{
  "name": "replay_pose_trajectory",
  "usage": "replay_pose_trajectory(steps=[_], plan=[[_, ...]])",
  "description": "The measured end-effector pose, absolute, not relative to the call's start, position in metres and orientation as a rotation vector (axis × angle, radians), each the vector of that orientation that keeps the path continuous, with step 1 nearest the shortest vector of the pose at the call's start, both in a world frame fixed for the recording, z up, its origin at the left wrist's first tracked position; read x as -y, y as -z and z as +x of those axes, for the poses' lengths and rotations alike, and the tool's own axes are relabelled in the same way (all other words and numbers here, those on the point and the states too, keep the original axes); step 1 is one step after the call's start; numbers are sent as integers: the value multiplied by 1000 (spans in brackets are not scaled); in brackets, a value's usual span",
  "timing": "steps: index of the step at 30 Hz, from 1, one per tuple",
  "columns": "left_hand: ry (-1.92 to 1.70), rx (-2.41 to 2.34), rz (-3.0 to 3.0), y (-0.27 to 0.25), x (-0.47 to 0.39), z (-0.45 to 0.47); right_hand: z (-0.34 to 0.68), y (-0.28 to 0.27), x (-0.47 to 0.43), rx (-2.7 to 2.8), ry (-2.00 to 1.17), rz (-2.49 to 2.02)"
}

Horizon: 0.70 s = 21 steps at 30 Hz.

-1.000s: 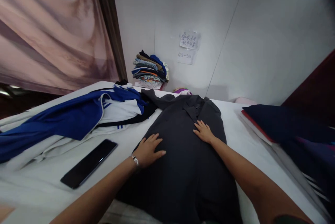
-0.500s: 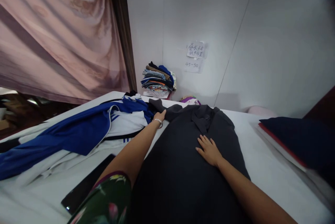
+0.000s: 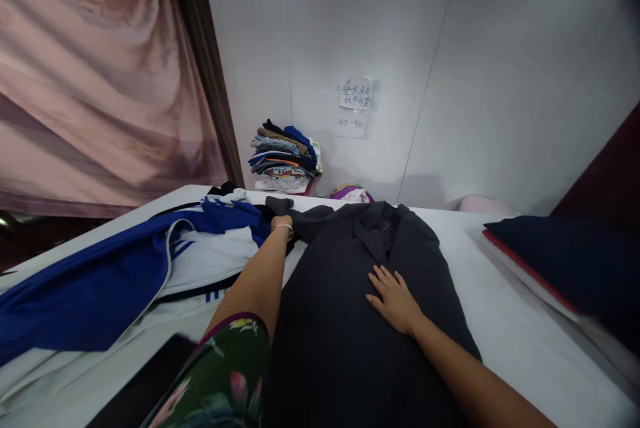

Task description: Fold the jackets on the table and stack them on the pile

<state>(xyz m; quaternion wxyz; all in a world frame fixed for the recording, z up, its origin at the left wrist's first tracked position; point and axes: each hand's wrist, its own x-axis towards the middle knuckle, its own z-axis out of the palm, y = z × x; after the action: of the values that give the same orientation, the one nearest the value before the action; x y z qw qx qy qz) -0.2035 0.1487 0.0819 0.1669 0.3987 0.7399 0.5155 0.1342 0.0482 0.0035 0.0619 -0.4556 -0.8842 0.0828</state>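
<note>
A dark grey jacket (image 3: 330,341) with a lapel collar lies front up, its collar toward the wall. Out to the left, my left hand (image 3: 283,223) is closed on the jacket's sleeve (image 3: 314,221), and a short end of the sleeve pokes out beyond the fist. My right hand (image 3: 395,301) rests flat on the chest below the collar, fingers spread. The jacket's lower part runs out of view at the bottom.
Left of the jacket lie a blue and white track jacket (image 3: 120,261) and a flat black object (image 3: 145,381). A stack of folded clothes (image 3: 283,158) stands by the wall. Folded navy cloth (image 3: 555,261) is at right on the white table (image 3: 505,321). Handwritten paper signs (image 3: 356,108) hang above.
My left hand has shifted a little left, drawing the sleeve outward. My right hand stays flat on the jacket's chest. The camera view has turned slightly right.
</note>
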Motion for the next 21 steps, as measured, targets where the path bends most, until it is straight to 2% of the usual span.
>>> replay_pose_trajectory(steps=[5, 9, 11, 13, 15, 17, 21], plan=[[-1663, -2026, 1233, -114, -156, -182, 134, -5, -47, 2664, -272, -1389], [-1703, -1832, 1614, -125, -130, -132, 135, -4, -49, 2637, -310, -1385], [-1512, -1661, 1948, -110, -102, -101, 136, -4, -51, 2608, -345, -1377], [-925, -1282, 2595, -86, -69, -77, 138, -3, -51, 2554, -373, -1366], [-476, -990, 2871, -62, -38, -65, 139, -2, -50, 2492, -404, -1382], [-326, -1010, 2870, -48, -14, -69, 139, -3, -46, 2445, -467, -1446], [-432, -1514, 2577, -48, 14, -106, 138, -10, -42, 2415, -639, -1576]])
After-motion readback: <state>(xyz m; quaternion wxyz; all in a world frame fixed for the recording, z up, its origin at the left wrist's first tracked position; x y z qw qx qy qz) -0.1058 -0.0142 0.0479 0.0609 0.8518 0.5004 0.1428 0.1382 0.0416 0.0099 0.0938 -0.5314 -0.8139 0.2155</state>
